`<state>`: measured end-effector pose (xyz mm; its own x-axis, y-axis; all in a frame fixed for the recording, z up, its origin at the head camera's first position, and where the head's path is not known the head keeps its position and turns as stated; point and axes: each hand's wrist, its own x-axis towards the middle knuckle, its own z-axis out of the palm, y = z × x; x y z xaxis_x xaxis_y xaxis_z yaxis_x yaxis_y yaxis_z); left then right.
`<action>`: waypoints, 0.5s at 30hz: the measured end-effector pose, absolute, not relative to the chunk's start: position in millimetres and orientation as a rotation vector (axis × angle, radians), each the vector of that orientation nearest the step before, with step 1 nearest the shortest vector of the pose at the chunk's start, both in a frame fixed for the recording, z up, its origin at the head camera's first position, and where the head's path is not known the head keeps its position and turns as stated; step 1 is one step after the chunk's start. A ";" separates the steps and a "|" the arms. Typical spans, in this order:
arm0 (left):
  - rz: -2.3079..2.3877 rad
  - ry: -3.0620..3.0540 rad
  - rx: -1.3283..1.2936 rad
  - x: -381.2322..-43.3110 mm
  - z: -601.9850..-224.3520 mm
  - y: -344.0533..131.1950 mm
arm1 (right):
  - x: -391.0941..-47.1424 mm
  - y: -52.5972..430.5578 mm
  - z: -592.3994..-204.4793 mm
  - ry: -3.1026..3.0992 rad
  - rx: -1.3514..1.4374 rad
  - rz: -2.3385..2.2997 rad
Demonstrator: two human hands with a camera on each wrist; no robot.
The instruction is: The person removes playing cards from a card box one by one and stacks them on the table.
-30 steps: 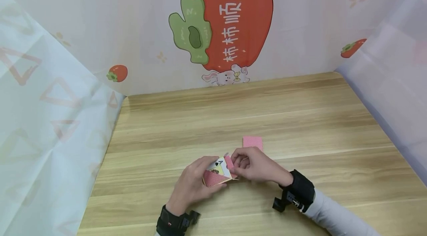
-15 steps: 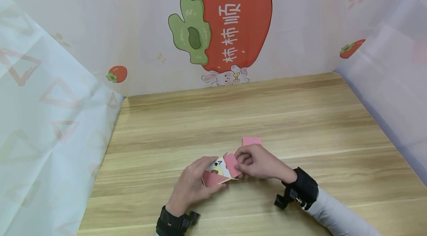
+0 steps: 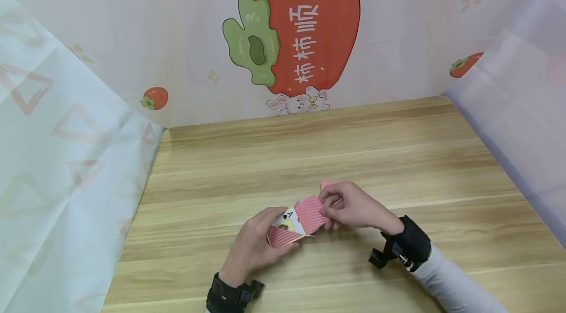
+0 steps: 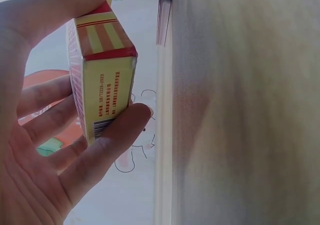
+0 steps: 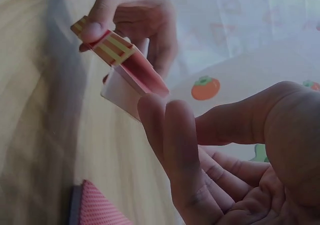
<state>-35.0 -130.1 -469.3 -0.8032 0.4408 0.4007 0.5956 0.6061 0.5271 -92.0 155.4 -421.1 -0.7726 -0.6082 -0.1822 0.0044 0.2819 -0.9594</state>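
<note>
My left hand (image 3: 255, 240) holds a playing card box (image 3: 283, 238) with an ace of spades printed on its front, gripped along its sides by thumb and fingers. The left wrist view shows the box's yellow side (image 4: 107, 92) with red print and a barcode. From its right end sticks a red-patterned playing card (image 3: 311, 213), whose outer edge my right hand (image 3: 355, 207) pinches between thumb and fingers. Whether it is one card or several together, I cannot tell. Behind the right hand lies a red-backed stack of cards (image 3: 325, 184), mostly hidden in the head view.
The light wooden table (image 3: 230, 165) carries the stack, whose corner (image 5: 102, 207) shows low in the right wrist view. White curtains with persimmon prints (image 3: 155, 98) hang behind and on both sides. Each wrist wears a black camera strap (image 3: 411, 244).
My right hand has moved right and away from me, drawing the red-patterned card further out of the box. It now covers more of the stack. My left hand stays nearly still.
</note>
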 end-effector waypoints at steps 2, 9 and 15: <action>-0.980 -2.604 -0.849 -34.6 -469.8 -130.1 | -94.2 159.2 -419.6 2.041 -0.548 -1.526; -0.994 -2.609 -0.856 -35.7 -468.8 -130.6 | -104.6 172.6 -416.0 2.244 -0.587 -1.471; -0.980 -2.613 -0.853 -37.1 -468.3 -131.3 | -115.3 185.8 -415.7 2.368 -0.517 -1.506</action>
